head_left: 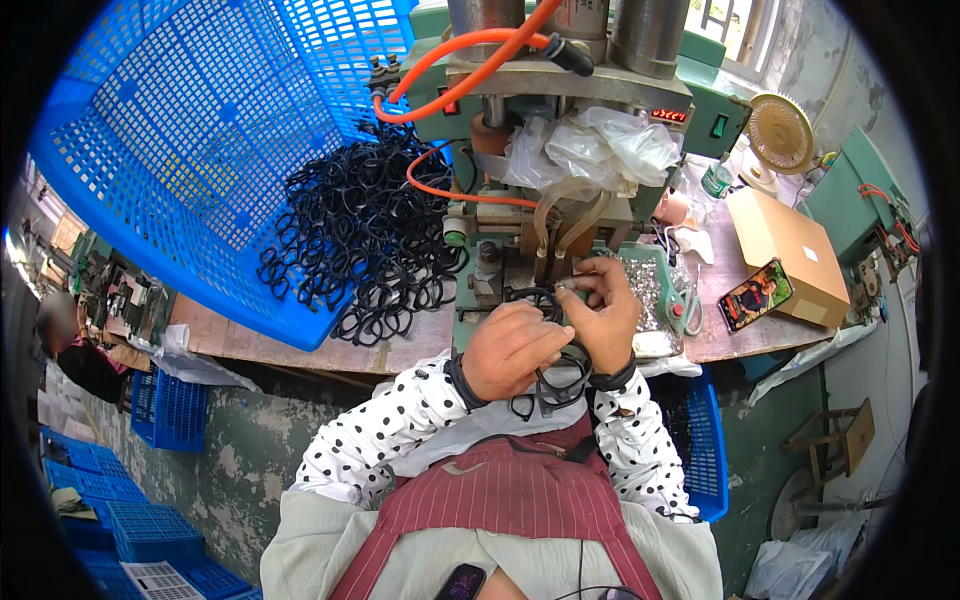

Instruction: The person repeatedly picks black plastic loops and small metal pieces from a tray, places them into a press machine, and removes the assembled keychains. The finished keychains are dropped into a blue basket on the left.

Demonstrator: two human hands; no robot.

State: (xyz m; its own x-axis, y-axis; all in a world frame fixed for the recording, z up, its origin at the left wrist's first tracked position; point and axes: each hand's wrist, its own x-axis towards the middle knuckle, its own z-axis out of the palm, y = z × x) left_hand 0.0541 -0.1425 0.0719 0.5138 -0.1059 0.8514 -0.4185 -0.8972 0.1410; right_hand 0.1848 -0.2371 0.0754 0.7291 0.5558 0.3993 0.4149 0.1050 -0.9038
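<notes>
A black plastic eyeglass frame point(535, 297) sits at the work point of a green bench press point(565, 75), below its head. My left hand point(512, 350) is curled around the near left side of this frame, its fingertips partly hidden. From the right, my right hand point(607, 318) pinches the frame's other side between thumb and fingers. More black eyeglass frames point(562, 388) show just below my hands, near my apron; whether a hand also holds them, I cannot tell. A large heap of similar black frames point(365, 215) spills from a tipped blue basket point(215, 130) onto the table at left.
Right of the press lies a tray of small metal parts point(645, 290), with scissors point(688, 308) beside it. A phone point(756, 295) leans against a cardboard box point(790, 255). Orange hoses point(470, 40) loop across the press. Another blue basket point(705, 440) stands under the table's right side.
</notes>
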